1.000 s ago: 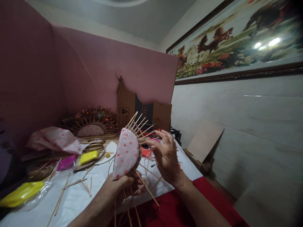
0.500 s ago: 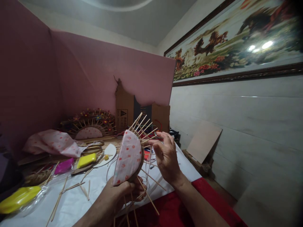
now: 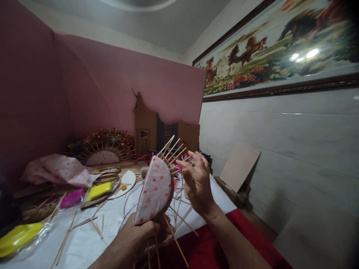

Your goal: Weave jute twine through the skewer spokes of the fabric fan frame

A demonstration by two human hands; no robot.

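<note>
My left hand (image 3: 141,233) grips the lower end of a half-round panel (image 3: 155,190) covered in white cloth with small red flowers. Thin wooden sticks (image 3: 174,151) fan out from the panel's curved edge, upward, rightward and downward. My right hand (image 3: 198,185) is beside the upper sticks with its fingers stretched and apart. Its index fingertip is close to a stick; whether they touch, I cannot tell. Thin twine (image 3: 174,213) hangs in loops by the lower sticks. The panel partly hides the fingers of my left hand.
Behind on the white-covered table (image 3: 84,246) stands a similar half-round piece (image 3: 103,157) with coloured flowers. Yellow (image 3: 99,190) and purple (image 3: 72,198) packets, loose sticks (image 3: 66,239), scissors (image 3: 108,175) and crumpled flowered cloth (image 3: 58,170) lie left. Torn cardboard (image 3: 146,129) stands behind.
My right hand's fingers have spread and come away slightly from the sticks. The panel has shifted a little to the right and down in my left hand, which still holds it.
</note>
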